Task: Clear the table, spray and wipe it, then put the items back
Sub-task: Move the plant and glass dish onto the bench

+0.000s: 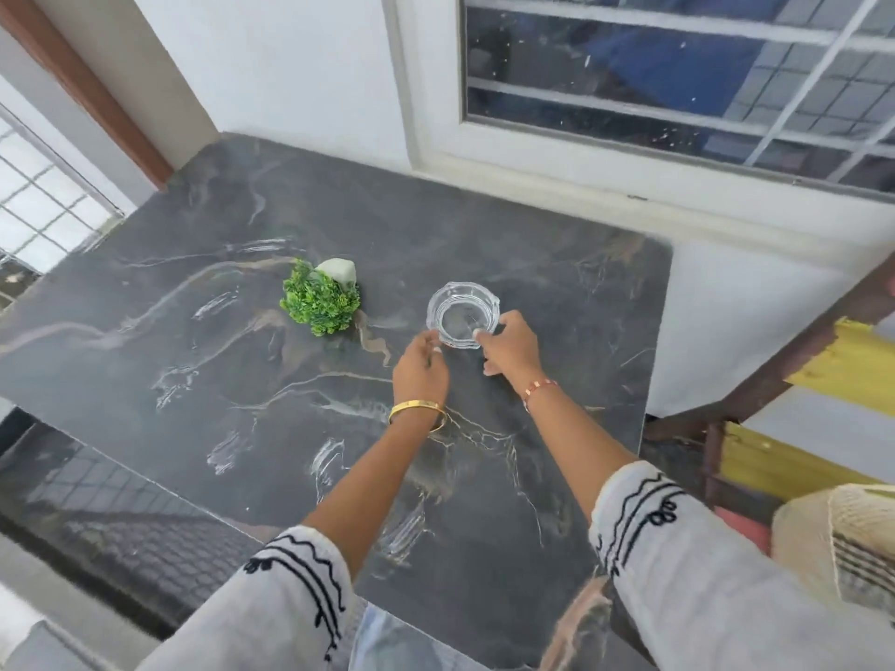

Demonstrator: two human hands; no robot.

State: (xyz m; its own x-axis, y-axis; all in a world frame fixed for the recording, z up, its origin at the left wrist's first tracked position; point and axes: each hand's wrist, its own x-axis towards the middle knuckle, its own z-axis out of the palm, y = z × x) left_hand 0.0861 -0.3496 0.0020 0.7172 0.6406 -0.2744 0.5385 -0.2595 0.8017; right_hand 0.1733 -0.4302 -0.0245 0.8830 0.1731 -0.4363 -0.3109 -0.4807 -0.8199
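Centrally, on the dark marble-patterned worktop (203, 360), stands a clear glass ashtray (462, 314), round with a notched rim, resting flat on the surface toward the right half and nearer the window side than the person's edge. Both hands reach to it from below. The right hand (511, 343) grips the ashtray's near right rim, thumb on the rim at its near edge and the remaining fingers curled beside and under the hand toward the worktop. The left hand (420, 368) is at the ashtray's near left edge, its fingers bent and its fingertips at the glass; whether they truly pinch the rim or merely touch it cannot be told from this view. A gold bangle (416, 411) circles the left wrist; a thin beaded bracelet (538, 389) circles the right. Both forearms emerge from white sleeves (678, 564) with black embroidered trim.

Left of the ashtray, well apart from it, a small artificial plant (319, 300) with bright green foliage lies tipped over, its pale pot (339, 272) pointing away from the person.

Pale smeared streaks mark the worktop in several places. Behind it rise a white wall and a window (678, 75) with white bars. At lower right, a woven cream object (842, 540) sits beside the worktop, with a yellow and brown structure (823, 375) beyond.
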